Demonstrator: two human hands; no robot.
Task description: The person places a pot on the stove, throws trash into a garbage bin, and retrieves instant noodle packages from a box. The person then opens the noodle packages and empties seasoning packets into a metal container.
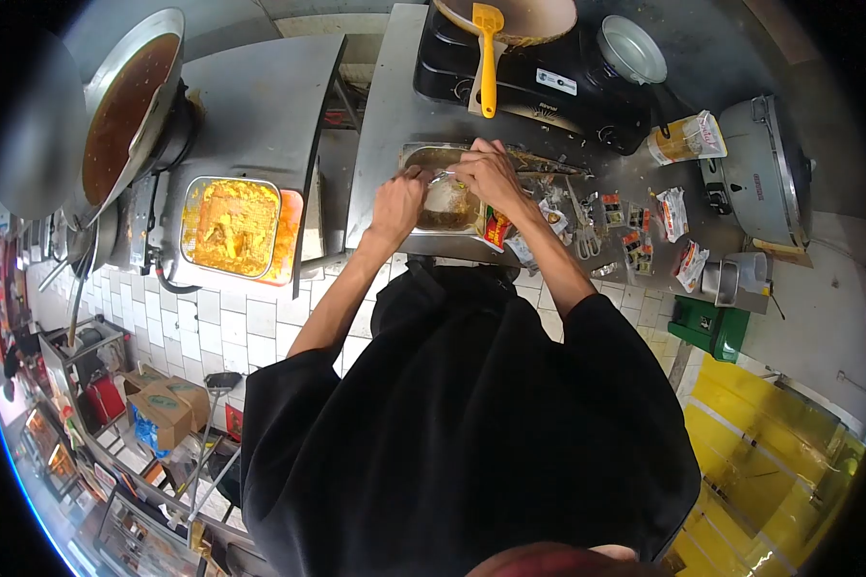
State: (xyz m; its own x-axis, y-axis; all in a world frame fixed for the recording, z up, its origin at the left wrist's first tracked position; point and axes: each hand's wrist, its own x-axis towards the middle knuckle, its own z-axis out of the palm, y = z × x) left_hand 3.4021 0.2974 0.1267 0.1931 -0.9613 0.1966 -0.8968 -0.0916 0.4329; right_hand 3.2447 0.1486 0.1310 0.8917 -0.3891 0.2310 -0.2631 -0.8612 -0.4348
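Both hands are over a rectangular metal tray (421,154) on the steel counter. My left hand (400,200) is closed at the tray's left side, its fingertips on a small shiny piece (441,177), too small to name. From the right, my right hand (489,173) comes to the same piece with bent, closed fingers. Pale powder (446,198) lies in the tray below the hands. A red and yellow packet (496,229) rests at the tray's front right corner, beneath my right forearm.
Behind the tray stands a black gas stove (529,91) with a yellow spatula (489,67) over its edge. Scissors (585,226) and small sachets (635,236) lie to the right. A tray of yellow food (231,229) and a large wok (133,120) are at the left.
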